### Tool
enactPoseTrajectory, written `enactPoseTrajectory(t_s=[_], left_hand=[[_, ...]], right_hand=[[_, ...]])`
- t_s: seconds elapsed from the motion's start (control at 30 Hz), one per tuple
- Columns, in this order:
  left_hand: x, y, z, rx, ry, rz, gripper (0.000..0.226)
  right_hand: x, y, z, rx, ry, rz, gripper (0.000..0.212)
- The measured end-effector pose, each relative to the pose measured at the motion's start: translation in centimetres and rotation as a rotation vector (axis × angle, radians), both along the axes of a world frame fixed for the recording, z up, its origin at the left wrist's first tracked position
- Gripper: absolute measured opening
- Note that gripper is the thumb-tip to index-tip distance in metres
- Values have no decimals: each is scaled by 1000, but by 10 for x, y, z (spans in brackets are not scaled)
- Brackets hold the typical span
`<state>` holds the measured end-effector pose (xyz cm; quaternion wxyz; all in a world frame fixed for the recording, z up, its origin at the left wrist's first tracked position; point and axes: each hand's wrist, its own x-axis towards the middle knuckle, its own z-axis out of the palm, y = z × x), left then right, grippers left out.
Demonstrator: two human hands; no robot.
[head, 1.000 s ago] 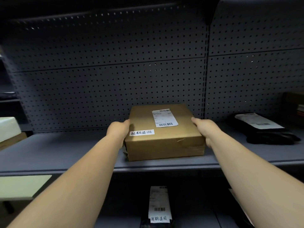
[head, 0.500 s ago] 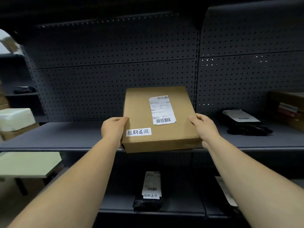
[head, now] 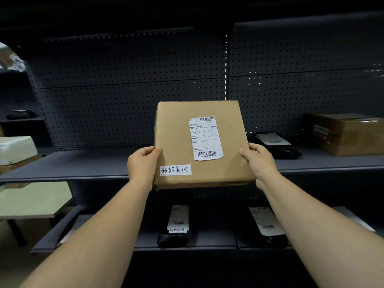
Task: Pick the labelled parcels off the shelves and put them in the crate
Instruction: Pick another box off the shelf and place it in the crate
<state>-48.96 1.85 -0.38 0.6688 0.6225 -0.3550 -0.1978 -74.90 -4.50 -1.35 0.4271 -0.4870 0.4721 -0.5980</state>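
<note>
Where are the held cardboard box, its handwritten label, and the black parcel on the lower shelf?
cardboard box (head: 176, 129), head view, bare top face.
handwritten label (head: 175, 169), head view, label centre.
black parcel (head: 173, 239), head view, near end.

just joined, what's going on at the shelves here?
A person is picking labelled parcels. Both hands hold a flat cardboard box clear of the middle shelf, tilted up toward the camera: left hand on its left edge, right hand on its right. The box carries a shipping label and a handwritten white sticker. A black bagged parcel with a similar sticker lies on the shelf below. No crate is in view.
</note>
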Motion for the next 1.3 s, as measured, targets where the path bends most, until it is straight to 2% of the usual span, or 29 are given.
enactPoseTrajectory(t_s=[0.2,0.57,0.77,1.0,1.13,1.3], left_hand=[[-39,-7,0,-20,0,-93,8],[-137,-63,3,-31,20,-348,3],[-202,-103,5,-36,50,-516,5],[-274,-138,7,-67,0,-679,17],[-312,-153,5,-66,-7,-790,12],[-364,-160,0,-91,-42,-924,19]], right_hand=[[-41,18,4,-24,-38,-94,23],[-138,35,6,-37,-73,-369,24],[-191,41,13,-64,-103,-538,21],[-244,50,12,-68,-117,-756,21],[-268,56,5,-83,-156,-859,21],[-299,77,-7,-90,-170,-983,28]])
